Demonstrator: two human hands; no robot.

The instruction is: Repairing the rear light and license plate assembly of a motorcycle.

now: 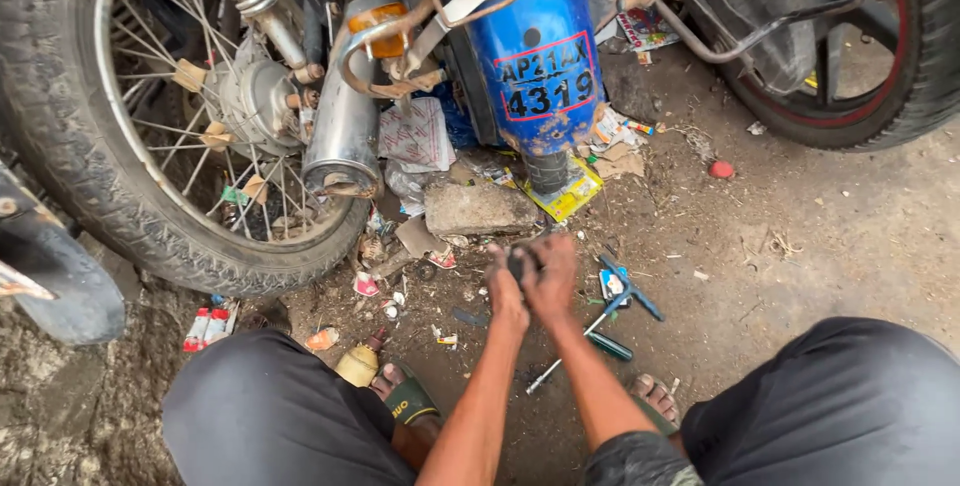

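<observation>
My left hand (505, 291) and my right hand (551, 278) meet low over the dirt ground, both closed around a small dark part (520, 262) held between them. What the part is cannot be made out. Just beyond the hands lies a flat grey stone (478, 208). A screwdriver with a dark green handle (592, 340) and a blue-handled tool (630, 291) lie on the ground right of my right hand. My knees in dark trousers frame the bottom of the view.
A spoked motorcycle rear wheel (160, 116) with a chrome exhaust (343, 126) stands at the left. A blue rear mudguard with a plate (540, 66) is ahead. Another tyre (880, 56) is at top right. Wrappers and scraps litter the ground.
</observation>
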